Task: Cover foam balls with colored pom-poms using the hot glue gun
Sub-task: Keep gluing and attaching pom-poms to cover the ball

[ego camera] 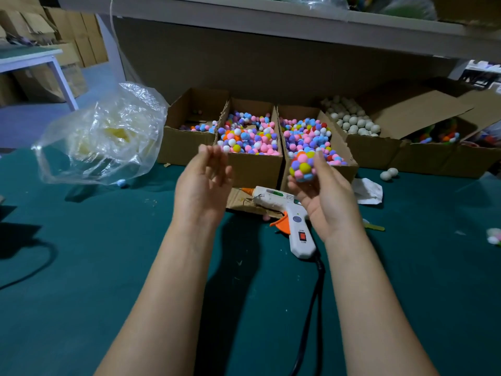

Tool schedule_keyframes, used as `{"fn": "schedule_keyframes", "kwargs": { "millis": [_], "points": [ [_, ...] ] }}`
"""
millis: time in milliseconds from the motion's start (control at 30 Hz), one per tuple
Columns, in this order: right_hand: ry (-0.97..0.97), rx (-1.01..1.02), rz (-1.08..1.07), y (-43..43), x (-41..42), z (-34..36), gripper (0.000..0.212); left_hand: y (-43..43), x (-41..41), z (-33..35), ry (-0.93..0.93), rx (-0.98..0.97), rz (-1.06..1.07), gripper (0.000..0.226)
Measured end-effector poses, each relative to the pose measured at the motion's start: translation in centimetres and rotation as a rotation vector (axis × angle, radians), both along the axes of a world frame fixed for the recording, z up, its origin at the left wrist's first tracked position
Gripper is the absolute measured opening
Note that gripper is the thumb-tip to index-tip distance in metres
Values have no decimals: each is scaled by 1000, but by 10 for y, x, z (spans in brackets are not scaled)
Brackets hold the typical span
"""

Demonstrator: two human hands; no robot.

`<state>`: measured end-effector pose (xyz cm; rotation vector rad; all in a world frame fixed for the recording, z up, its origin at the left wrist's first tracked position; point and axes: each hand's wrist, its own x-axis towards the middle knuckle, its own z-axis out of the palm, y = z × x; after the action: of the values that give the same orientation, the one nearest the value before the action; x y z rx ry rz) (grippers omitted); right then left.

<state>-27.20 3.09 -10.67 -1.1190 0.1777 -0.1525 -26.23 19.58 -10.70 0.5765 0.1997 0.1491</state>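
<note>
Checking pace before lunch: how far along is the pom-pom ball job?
The ball in the right hand looks covered on its visible side. The left hand is empty and the glue gun lies on the table. Many bare foam balls wait in their box.

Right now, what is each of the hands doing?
Left hand: open, fingers relaxed, nothing visible in it.
Right hand: holds a round ball covered in multicoloured fuzzy pom-poms.

Covered ball point(302, 166) (in right hand point(325, 196))
</note>
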Motion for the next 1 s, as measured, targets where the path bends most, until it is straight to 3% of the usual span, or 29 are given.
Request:
{"fn": "schedule_keyframes", "kwargs": {
  "millis": [100, 200, 433, 600, 700, 1000],
  "points": [
    [36, 177, -36, -5, 1, -1, 25, 9, -1, 3, -80, -133, 76, 30],
    [49, 203, -22, -4, 2, -2, 25, 11, 2, 3, -77, -204, 124, 32],
    [69, 195, 1, -2, 3, -2, 27, 9, 7, -7, 80, -147, 151, 41],
    [89, 214, 22, -3, 3, -1, 30, 9, 7, -14, 218, 45, 255, 31],
    [90, 229, 30, -4, 3, -2, 29, 10, 7, -14, 225, 84, 288, 19],
    [84, 270, 28, -6, 4, -3, 28, 13, 6, -12, 147, 65, 365, 25]
  ]
}}
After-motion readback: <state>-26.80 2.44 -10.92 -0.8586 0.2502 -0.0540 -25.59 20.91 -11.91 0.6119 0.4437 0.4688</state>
